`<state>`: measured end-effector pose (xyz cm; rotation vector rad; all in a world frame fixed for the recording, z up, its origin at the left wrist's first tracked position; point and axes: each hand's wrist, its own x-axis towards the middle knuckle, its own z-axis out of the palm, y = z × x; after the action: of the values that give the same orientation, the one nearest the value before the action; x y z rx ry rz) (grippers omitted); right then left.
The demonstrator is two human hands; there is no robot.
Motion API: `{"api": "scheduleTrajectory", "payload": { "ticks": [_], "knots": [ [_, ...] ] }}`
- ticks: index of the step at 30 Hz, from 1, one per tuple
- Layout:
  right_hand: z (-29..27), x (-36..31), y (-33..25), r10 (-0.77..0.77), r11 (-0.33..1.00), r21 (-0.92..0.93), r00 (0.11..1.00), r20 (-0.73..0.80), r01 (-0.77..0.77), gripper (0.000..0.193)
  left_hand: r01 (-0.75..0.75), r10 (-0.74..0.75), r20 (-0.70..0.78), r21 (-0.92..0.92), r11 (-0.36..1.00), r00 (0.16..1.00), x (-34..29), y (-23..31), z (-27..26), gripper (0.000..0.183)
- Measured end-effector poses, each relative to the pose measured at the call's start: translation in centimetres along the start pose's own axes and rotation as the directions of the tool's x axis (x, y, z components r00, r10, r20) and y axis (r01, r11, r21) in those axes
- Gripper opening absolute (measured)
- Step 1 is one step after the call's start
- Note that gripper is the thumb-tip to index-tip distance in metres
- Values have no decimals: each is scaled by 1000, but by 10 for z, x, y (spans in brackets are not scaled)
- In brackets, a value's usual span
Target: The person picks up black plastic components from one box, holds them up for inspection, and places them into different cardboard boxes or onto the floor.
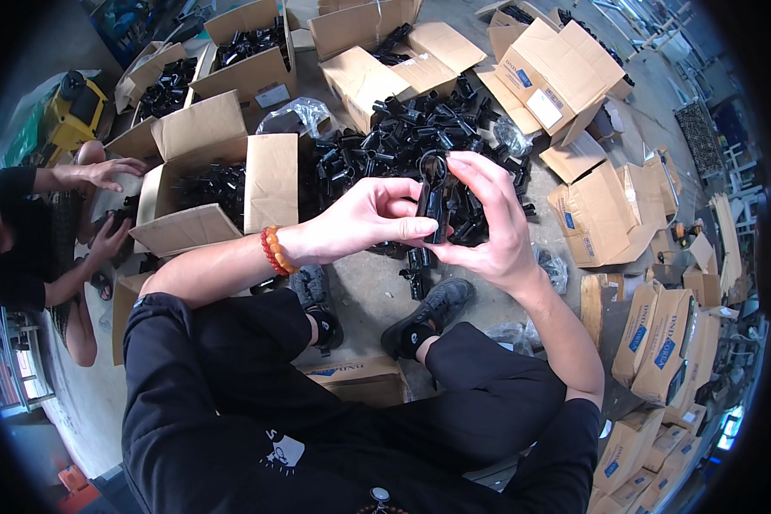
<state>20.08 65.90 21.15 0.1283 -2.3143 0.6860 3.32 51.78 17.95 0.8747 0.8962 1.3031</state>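
Observation:
Between my two hands I hold up a glossy black tubular part (434, 193) with a ring-shaped upper end. My left hand (373, 214), with orange bead bracelets at the wrist, pinches it from the left with thumb and fingers. From the right, my right hand (494, 218) grips it, a finger near the ring end and the thumb near the lower end. Beyond and below my hands, a large heap of similar black parts (351, 158) covers the floor. A few loose ones (414, 278) lie near my shoe.
An open carton of black parts (253, 184) stands at the left, with more filled cartons (253, 64) behind. A co-worker's hand (103, 174) is beside the left carton. Open cartons (604, 210) stand at the right, near stacked boxes (655, 338). Clear plastic bags (304, 118) lie around.

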Motion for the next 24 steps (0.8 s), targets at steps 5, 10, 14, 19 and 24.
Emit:
{"api": "scheduleTrajectory", "payload": {
  "ticks": [5,10,14,19,24],
  "knots": [
    [2,0,2,7,1000,22,1000,15,-8,83,3,-3,-11,25,1000,1000,1,1,0,25],
    [-2,-2,4,-32,999,20,999,36,32,82,19,-19,-7,72,997,1000,0,2,0,24],
    [-1,-2,5,-53,996,66,998,-34,55,76,5,-6,16,46,999,1000,0,-1,0,25],
    [9,-10,12,-53,991,120,993,-105,65,74,-10,14,24,-132,991,1000,0,-6,8,32],
    [15,-14,8,-13,999,50,988,-157,21,58,-29,38,33,-238,971,999,2,-10,8,38]
  ]
}}
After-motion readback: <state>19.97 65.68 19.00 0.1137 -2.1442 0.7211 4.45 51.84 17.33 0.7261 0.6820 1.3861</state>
